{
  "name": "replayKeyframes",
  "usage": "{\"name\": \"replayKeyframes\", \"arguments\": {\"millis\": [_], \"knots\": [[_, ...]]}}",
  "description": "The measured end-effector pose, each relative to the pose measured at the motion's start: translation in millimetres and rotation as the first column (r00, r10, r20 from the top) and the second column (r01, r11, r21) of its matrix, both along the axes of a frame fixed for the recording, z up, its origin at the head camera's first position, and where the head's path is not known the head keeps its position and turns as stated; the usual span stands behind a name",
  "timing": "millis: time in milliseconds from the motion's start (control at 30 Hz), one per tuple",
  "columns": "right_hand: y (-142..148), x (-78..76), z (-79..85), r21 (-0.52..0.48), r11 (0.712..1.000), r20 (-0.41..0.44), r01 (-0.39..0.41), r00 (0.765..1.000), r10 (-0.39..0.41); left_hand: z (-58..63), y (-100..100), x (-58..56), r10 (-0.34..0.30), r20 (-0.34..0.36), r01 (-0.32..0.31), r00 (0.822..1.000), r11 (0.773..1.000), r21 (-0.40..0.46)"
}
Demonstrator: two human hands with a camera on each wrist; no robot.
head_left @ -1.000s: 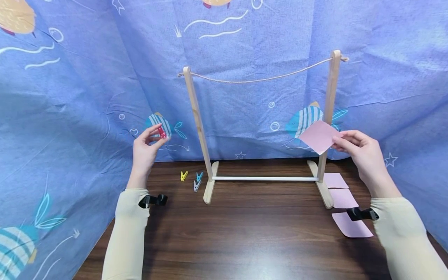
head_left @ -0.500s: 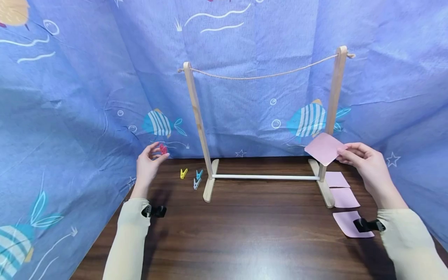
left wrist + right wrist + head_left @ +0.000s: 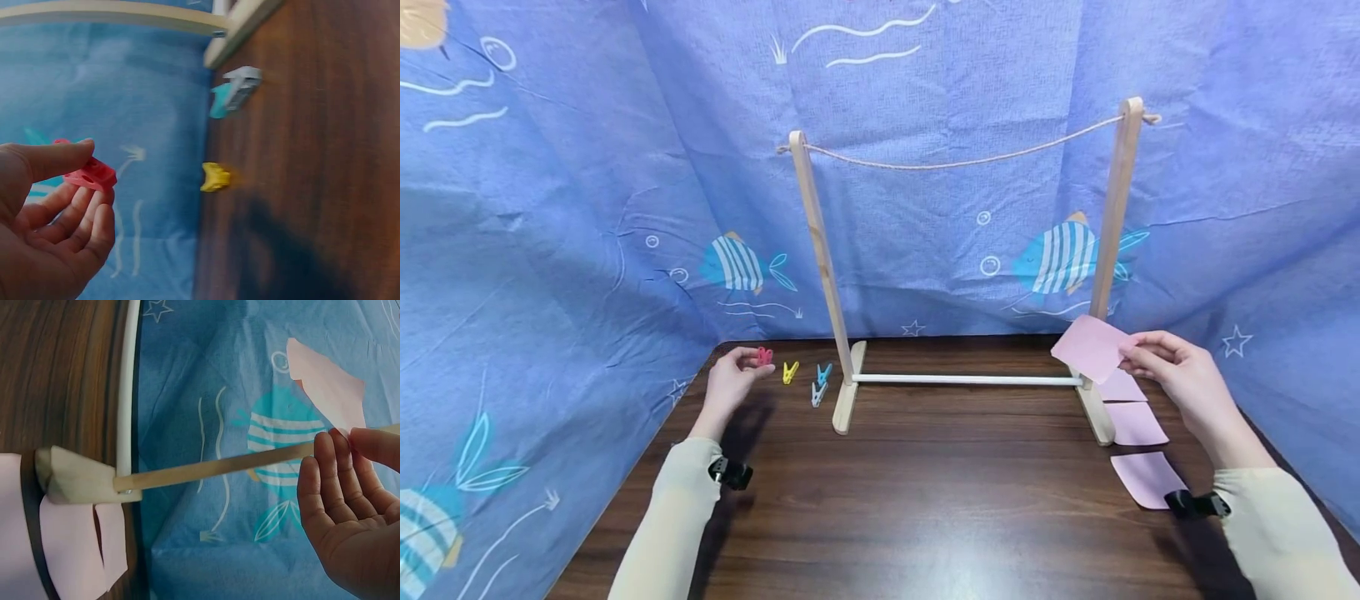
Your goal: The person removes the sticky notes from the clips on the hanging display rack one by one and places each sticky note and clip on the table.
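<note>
Between thumb and fingertips my left hand (image 3: 730, 385) pinches a red clothespin (image 3: 94, 175), above the left part of the table. To its right lie a yellow clothespin (image 3: 790, 372), a blue clothespin (image 3: 824, 373) and a grey clothespin (image 3: 818, 394). My right hand (image 3: 1176, 375) pinches one corner of a pink square of paper (image 3: 1088, 348), raised in front of the rack's right post. Three more pink paper squares (image 3: 1138, 423) lie in a column beneath that hand, beside the right foot of the rack.
A wooden rack (image 3: 822, 250) stands at the back of the table, with a sagging string (image 3: 947, 166) tied between its post tops and a white rod (image 3: 966, 380) joining its feet. A blue fish-print cloth (image 3: 910, 250) hangs behind the dark wooden table (image 3: 925, 500).
My left hand has come down toward the table with the red clothespin, close to the yellow one. My right hand has lowered the pink paper, which overlaps the farthest square on the table.
</note>
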State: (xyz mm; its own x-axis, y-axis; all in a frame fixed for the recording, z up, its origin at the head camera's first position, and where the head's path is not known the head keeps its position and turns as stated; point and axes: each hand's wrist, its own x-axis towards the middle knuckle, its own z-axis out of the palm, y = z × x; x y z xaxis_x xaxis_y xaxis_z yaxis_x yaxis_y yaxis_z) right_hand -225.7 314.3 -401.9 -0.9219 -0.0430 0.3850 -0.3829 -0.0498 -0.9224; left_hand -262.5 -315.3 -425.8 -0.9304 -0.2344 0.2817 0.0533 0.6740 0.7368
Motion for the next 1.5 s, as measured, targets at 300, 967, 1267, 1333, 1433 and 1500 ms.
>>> {"name": "replayKeyframes", "arguments": {"millis": [300,967,1267,1333,1433,1500], "knots": [[16.3,6.3,-10.6,0.124,0.992,0.012,0.012,1.0,-0.013,-26.8,-4.1,-6.8,-0.02,0.114,0.026,0.993,0.998,-0.052],[36.7,24.3,-38.0,0.367,0.93,0.085,0.005,0.996,-0.038,-54.6,0.0,-21.6,0.016,0.266,0.009,0.964,0.996,-0.093],[32.5,25.8,-50.6,0.405,0.911,0.19,-0.076,0.982,-0.002,-55.2,1.4,-27.3,0.038,0.286,0.004,0.957,0.989,-0.147],[30.3,25.2,-55.6,0.39,0.914,0.207,-0.112,0.978,0.031,-54.1,2.7,-26.8,0.052,0.293,-0.003,0.955,0.986,-0.166],[26.8,25.4,-61.8,0.344,0.923,0.246,-0.173,0.965,0.089,-52.8,4.4,-25.7,0.058,0.305,-0.004,0.951,0.985,-0.174],[23.3,27.0,-63.9,0.363,0.914,0.275,-0.179,0.958,0.078,-52.8,4.5,-25.9,0.058,0.309,-0.002,0.949,0.984,-0.178]]}}
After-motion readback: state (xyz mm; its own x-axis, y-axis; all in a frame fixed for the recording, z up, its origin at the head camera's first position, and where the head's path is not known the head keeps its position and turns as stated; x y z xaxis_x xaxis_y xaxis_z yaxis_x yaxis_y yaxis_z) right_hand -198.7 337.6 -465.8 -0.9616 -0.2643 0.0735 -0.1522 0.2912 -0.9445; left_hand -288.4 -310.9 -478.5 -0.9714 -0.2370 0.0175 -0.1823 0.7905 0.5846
